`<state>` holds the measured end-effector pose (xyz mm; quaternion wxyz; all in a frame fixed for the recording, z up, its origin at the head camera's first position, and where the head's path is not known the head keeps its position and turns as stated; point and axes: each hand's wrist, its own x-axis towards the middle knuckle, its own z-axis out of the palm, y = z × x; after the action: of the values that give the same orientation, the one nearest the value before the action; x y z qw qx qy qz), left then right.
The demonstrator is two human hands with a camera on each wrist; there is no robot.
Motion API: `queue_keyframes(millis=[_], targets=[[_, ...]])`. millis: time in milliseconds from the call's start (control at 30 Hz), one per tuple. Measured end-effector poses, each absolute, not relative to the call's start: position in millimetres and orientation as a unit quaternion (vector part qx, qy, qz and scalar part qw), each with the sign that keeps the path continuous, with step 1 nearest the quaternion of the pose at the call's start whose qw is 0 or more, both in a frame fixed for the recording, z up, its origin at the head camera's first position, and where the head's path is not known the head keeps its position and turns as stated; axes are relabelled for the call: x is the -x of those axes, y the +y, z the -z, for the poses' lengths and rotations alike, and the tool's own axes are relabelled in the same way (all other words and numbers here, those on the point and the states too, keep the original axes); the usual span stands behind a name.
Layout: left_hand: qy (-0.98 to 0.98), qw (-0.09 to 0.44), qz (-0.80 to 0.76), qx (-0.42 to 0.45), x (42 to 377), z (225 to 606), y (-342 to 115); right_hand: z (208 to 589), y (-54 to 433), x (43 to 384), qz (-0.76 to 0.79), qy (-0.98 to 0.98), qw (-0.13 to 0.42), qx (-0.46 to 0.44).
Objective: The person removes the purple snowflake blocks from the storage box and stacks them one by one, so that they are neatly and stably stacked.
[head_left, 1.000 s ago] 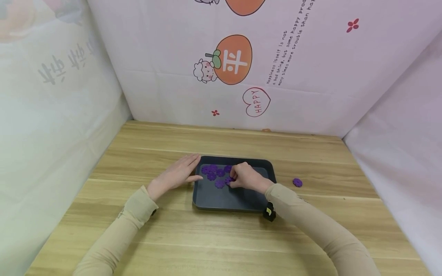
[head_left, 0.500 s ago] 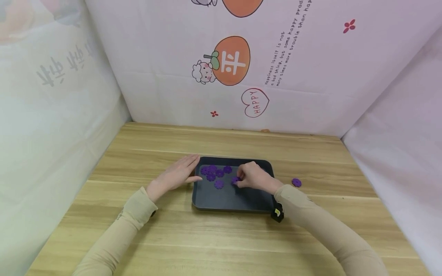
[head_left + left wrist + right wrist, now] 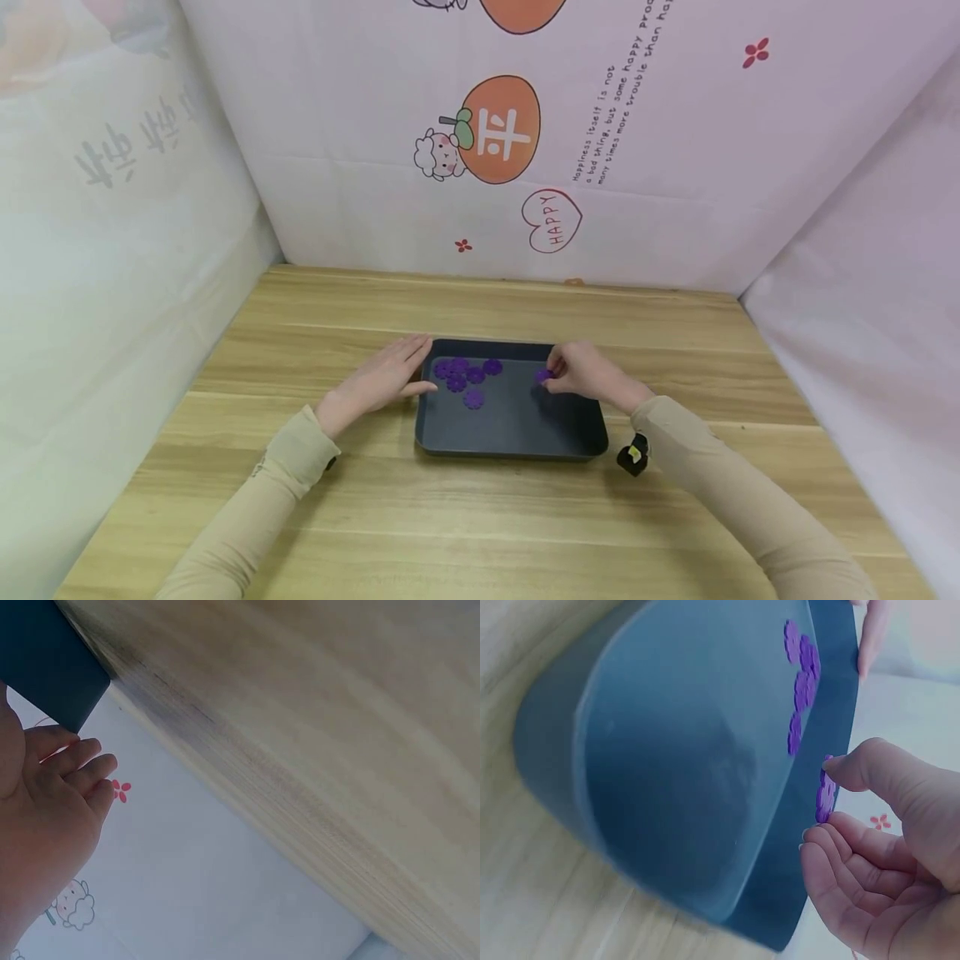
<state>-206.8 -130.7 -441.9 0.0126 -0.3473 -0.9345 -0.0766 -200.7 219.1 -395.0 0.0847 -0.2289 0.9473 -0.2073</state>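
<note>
A dark grey rectangular tray (image 3: 510, 429) stands on the wooden table. My right hand (image 3: 591, 372) pinches a purple flower-shaped disc (image 3: 825, 793) between thumb and fingertips, above the tray's back right part. Across the tray, my left hand (image 3: 381, 372) lies against the left side, fingers extended along the back left corner and thumb at the rim. The left wrist view shows only the tray's corner (image 3: 56, 667) by those fingers. Several more purple discs (image 3: 474, 400) lie in the tray's back left part, some of them touching or overlapping.
Wood table (image 3: 375, 517) surrounds the tray. White printed cloth (image 3: 360, 200) hangs behind it and at both sides. A small black device (image 3: 633, 457) sits at the right wrist, beside the tray's front right corner.
My right hand has carried the pinched disc rightward and slightly back, away from the other discs. Its wrist now covers where a loose disc lay on the table. My left hand stays put.
</note>
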Motion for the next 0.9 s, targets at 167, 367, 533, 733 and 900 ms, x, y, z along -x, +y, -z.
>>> queue_keyframes(millis=[167,367,533,733,900], targets=[[-0.934,0.021,0.073,0.350,208.7,446.1,-131.8,392.2,230.4,201.0,0.217,0.948,0.082,0.219],[-0.935,0.018,0.072,0.347,209.2,445.8,-132.4,392.1,245.2,200.2,0.212,0.953,0.075,0.203],[-0.935,0.014,0.071,0.347,208.4,444.3,-132.4,388.7,258.4,197.2,0.211,0.957,0.076,0.183],[-0.933,0.024,0.071,0.351,207.9,443.9,-132.7,386.6,272.6,193.2,0.207,0.960,0.057,0.180],[-0.932,0.029,0.073,0.355,207.4,443.5,-132.3,386.0,286.7,191.6,0.208,0.961,0.057,0.172]])
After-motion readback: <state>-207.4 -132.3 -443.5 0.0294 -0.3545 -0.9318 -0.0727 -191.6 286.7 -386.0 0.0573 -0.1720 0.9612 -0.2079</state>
